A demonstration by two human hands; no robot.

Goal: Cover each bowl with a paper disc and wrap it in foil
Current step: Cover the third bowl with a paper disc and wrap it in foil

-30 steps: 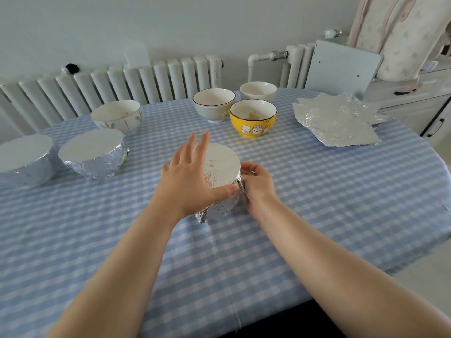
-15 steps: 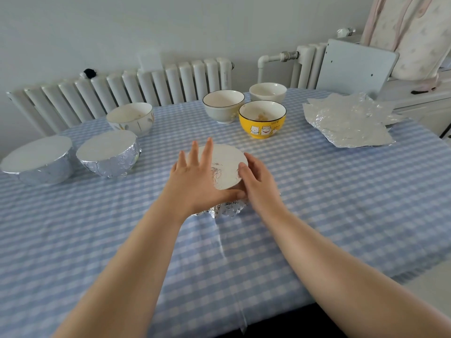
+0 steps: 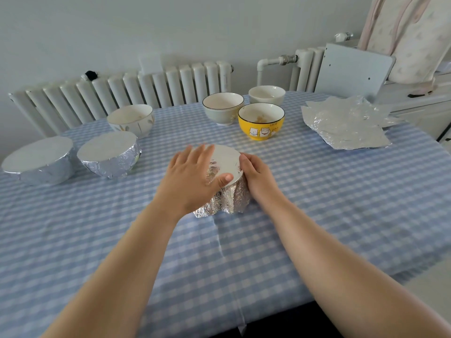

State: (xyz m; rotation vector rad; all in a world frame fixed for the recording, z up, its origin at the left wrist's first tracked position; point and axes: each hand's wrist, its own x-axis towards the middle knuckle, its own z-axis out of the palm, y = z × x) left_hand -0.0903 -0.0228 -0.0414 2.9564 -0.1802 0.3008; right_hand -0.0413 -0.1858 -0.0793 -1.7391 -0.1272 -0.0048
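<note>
A bowl wrapped in crinkled foil (image 3: 229, 200) stands at the table's middle with a white paper disc (image 3: 225, 163) on top. My left hand (image 3: 192, 178) lies flat on the disc with straight fingers, thumb on its near edge. My right hand (image 3: 256, 175) cups the bowl's right side, its fingers curled against the foil at the rim. Two foil-wrapped bowls (image 3: 39, 163) (image 3: 109, 157) sit at the left. A yellow bowl (image 3: 261, 121) and three pale bowls (image 3: 131, 119) (image 3: 223, 107) (image 3: 267, 95) stand uncovered at the back.
Loose foil sheets (image 3: 346, 123) lie at the back right of the blue checked tablecloth (image 3: 341, 203). A radiator (image 3: 122, 91) runs along the wall behind the table. A white cabinet (image 3: 419, 103) stands at the right.
The right hand has slid from the disc's edge down the bowl's right side, pressing the foil. The left hand stays flat on the disc. The view has shifted slightly.
</note>
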